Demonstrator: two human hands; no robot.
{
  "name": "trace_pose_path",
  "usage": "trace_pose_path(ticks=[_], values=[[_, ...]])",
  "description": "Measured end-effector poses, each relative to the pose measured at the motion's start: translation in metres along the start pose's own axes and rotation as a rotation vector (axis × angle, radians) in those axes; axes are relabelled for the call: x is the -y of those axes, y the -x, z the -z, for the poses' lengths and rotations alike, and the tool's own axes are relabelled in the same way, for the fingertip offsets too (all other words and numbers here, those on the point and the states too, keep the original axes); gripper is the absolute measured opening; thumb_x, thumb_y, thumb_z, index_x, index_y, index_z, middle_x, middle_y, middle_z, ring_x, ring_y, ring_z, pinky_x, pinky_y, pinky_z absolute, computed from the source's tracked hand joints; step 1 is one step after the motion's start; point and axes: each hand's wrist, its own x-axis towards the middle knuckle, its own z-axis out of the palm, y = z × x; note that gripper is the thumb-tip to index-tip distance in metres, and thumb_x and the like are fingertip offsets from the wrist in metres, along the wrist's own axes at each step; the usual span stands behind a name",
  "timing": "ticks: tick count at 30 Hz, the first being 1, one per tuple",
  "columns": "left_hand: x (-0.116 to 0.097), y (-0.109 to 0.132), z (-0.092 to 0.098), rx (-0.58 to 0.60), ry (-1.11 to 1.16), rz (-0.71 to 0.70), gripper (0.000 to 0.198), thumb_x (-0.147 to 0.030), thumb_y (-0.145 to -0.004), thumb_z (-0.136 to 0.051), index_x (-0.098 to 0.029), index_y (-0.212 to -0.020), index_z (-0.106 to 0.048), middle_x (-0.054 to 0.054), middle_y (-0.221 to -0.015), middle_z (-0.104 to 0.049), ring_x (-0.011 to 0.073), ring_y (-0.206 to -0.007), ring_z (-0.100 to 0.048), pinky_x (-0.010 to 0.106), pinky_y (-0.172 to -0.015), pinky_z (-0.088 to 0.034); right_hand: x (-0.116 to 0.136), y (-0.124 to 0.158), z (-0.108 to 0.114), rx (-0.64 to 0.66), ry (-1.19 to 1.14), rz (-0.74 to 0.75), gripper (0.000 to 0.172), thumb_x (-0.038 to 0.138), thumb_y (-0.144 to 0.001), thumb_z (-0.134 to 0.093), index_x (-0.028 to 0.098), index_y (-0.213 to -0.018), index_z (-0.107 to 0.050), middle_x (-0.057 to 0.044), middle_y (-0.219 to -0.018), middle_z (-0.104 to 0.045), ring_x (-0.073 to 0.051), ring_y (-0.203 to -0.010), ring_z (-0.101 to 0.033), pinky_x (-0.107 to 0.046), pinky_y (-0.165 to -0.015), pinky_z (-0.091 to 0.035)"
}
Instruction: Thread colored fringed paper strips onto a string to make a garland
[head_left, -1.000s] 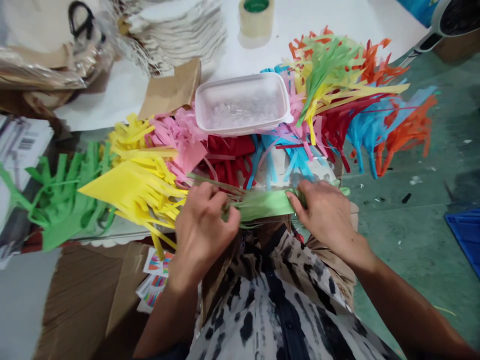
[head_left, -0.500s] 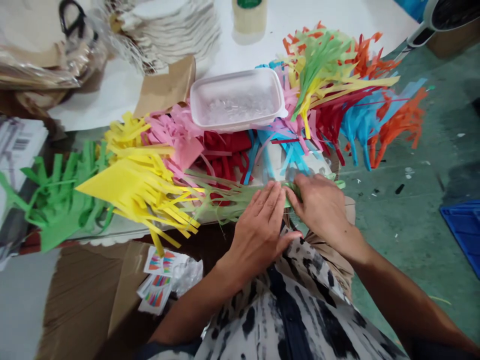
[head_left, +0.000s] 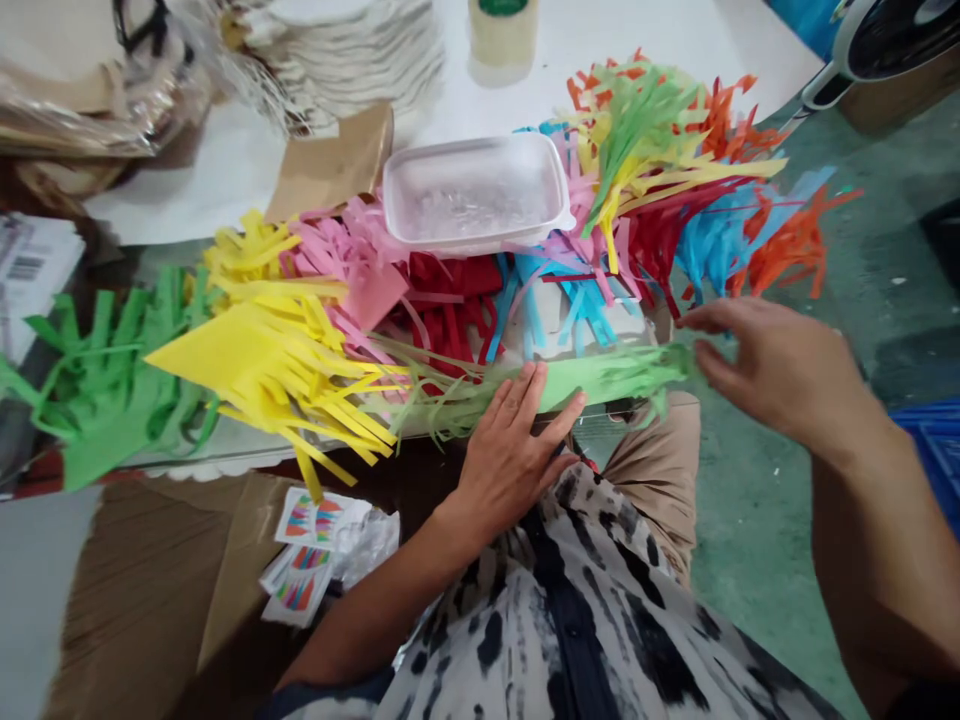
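Observation:
A light green fringed tissue paper [head_left: 600, 382] lies lengthwise along the table's front edge, with cut strips at both ends. Flat on its middle rests my left hand [head_left: 514, 445], fingers extended. Just past the paper's right end is my right hand [head_left: 780, 365], lifted off it, thumb and forefinger apart and nothing visible between them. Left of the green paper sits a yellow fringed tissue piece [head_left: 262, 360]. Behind it are a red fringed piece [head_left: 457, 300] and blue strips [head_left: 581, 300].
A white plastic tub [head_left: 476, 240] holding small clear pieces stands behind the fringes. Further back are a tape roll [head_left: 502, 40] and stacked white cords [head_left: 352, 60]. More fringed tissue [head_left: 645, 120] is piled at right. A cardboard box [head_left: 150, 580] with printed cards [head_left: 307, 560] is below left.
My right hand has left the green paper and moved right, uncovering its right half. My left hand stays on the paper, its fingers spread a little wider.

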Motion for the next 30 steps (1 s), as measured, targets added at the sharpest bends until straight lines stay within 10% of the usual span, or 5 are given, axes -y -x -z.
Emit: trace_pose_path(ticks=[3, 9, 22, 25, 30], values=[[0.0, 0.0, -0.001, -0.001, 0.006, 0.001, 0.074, -0.049, -0.097, -0.068, -0.032, -0.163, -0.04, 0.017, -0.178, -0.015, 0.0375, -0.164, -0.02, 0.056, -0.132, -0.034, 0.018, 0.023, 0.01, -0.281, -0.021, -0.108, 0.041, 0.02, -0.1, -0.041, 0.02, -0.13, -0.069, -0.016, -0.13, -0.071, -0.04, -0.118, -0.066, -0.055, -0.094, -0.053], [0.004, 0.001, -0.005, -0.032, 0.014, -0.027, 0.069, -0.043, -0.098, -0.069, -0.028, -0.16, -0.044, 0.019, -0.177, -0.018, 0.0364, -0.165, -0.02, 0.058, -0.13, -0.037, 0.086, 0.059, -0.05, -0.187, -0.236, 0.37, 0.051, 0.011, -0.097, -0.053, 0.013, -0.147, -0.059, -0.011, -0.14, -0.07, -0.029, -0.127, -0.067, -0.048, -0.111, -0.054], [0.074, 0.041, 0.049, -0.156, -0.198, -0.113, 0.05, -0.033, -0.094, -0.076, -0.029, -0.142, -0.062, 0.012, -0.163, -0.051, 0.0347, -0.159, -0.037, 0.062, -0.127, -0.038, 0.073, 0.068, -0.09, -0.291, -0.213, 0.433, 0.058, 0.003, -0.096, -0.061, 0.016, -0.152, -0.055, -0.009, -0.15, -0.063, -0.026, -0.137, -0.061, -0.045, -0.117, -0.048], [0.058, 0.037, 0.047, -0.346, -0.144, -0.178, 0.045, -0.029, -0.091, -0.079, -0.027, -0.135, -0.067, 0.008, -0.146, -0.068, 0.0284, -0.154, -0.047, 0.054, -0.129, -0.04, 0.076, 0.065, -0.089, -0.314, -0.193, 0.424, 0.051, 0.005, -0.098, -0.06, 0.018, -0.147, -0.06, -0.009, -0.146, -0.067, -0.027, -0.133, -0.063, -0.045, -0.11, -0.049], [0.015, 0.005, 0.007, -0.198, -0.076, -0.234, 0.057, -0.037, -0.102, -0.065, -0.014, -0.153, -0.053, 0.012, -0.158, -0.057, 0.0277, -0.156, -0.044, 0.046, -0.131, -0.039, 0.082, 0.058, -0.08, -0.291, -0.113, 0.389, 0.033, 0.015, -0.103, -0.059, 0.016, -0.136, -0.068, -0.011, -0.132, -0.074, -0.027, -0.117, -0.067, -0.042, -0.093, -0.046]])
